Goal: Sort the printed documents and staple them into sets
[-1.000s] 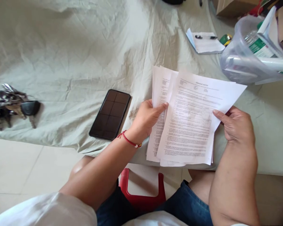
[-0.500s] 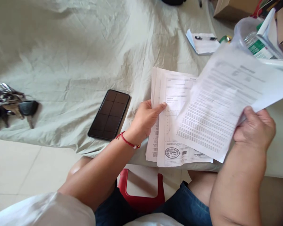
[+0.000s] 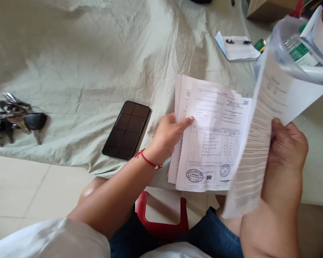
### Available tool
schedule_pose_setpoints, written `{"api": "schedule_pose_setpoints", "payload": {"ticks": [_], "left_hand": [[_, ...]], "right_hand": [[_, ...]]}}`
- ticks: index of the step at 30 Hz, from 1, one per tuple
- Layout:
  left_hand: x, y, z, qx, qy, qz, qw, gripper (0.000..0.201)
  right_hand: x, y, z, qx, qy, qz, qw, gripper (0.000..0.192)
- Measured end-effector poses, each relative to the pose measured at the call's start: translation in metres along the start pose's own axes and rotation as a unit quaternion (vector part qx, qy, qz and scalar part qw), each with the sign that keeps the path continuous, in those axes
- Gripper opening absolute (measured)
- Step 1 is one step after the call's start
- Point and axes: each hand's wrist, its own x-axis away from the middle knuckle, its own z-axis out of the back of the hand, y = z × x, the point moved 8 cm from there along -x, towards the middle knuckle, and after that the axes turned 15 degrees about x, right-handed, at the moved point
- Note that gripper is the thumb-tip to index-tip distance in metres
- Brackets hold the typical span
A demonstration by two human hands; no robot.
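1. Bunch of keys (image 3: pixel 13 118): lies at the far left on the wrinkled cloth (image 3: pixel 83 64), well apart from both hands.
2. Phone (image 3: pixel 126 129): rests screen-up and dark on the cloth, just left of the left hand (image 3: pixel 168 134), not touched.
3. Left hand: thumb lies on top of the stack of papers (image 3: pixel 208 143), fingers curl under its left edge. This pinch pins the stack flat near the cloth's front edge, so the stamped top page stays readable.
4. Single sheet (image 3: pixel 261 136): lifted clear of the stack and tilted nearly edge-on, uncovering the page beneath.
5. Right hand (image 3: pixel 286 147): closed on the sheet's right edge, fingers wrapped behind it.
6. Notepad (image 3: pixel 238 48) with a pen (image 3: pixel 238 42) lies beyond the stack; a plastic container (image 3: pixel 290 50) stands at the far right.
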Motion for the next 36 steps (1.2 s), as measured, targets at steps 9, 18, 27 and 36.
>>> {"api": "schedule_pose_setpoints", "payload": {"ticks": [9,18,27,36], "left_hand": [[-0.002,-0.002,0.005,-0.001,0.004,-0.008,1.000,0.044],[-0.001,-0.001,0.003,-0.005,-0.002,-0.007,1.000,0.036],[-0.002,-0.001,0.007,-0.021,0.067,0.002,0.998,0.009],[-0.001,-0.001,0.003,-0.017,0.021,0.002,1.000,0.011]], "right_hand": [[0.006,0.017,-0.027,0.082,-0.088,-0.053,0.991,0.060],[0.020,0.018,-0.038,0.120,-0.197,-0.121,0.966,0.070],[0.012,0.013,-0.026,0.120,-0.103,-0.074,0.985,0.046],[-0.004,0.001,-0.010,-0.018,0.046,0.004,0.999,0.041]]}}
